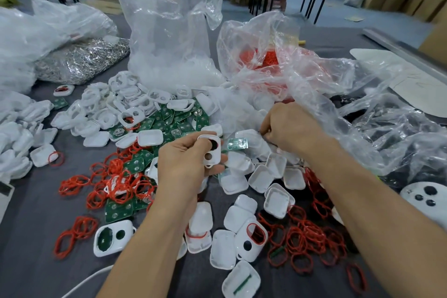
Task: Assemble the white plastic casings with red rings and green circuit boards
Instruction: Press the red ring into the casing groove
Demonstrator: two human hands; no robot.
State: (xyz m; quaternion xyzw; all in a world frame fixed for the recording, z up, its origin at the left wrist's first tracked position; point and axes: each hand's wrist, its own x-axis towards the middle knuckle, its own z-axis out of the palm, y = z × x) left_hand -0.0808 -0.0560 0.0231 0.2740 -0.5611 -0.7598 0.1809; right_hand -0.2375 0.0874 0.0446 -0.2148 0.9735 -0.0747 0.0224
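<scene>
Strewn over the grey table (pixel 33 244) below tall clear plastic bags (pixel 169 31): loose white plastic casings (pixel 263 176), green circuit boards (pixel 169 114), thin red rubber rings (pixel 304 239). Holds one white two-holed casing shell (pixel 210 152) above the pile in the left hand (pixel 186 164), fingers curled round its rim; reaches among shells with the right hand (pixel 287 126), fingers curled, on what impossible to tell. Looks light, stiff, slick: best pinched across the long edges.
</scene>
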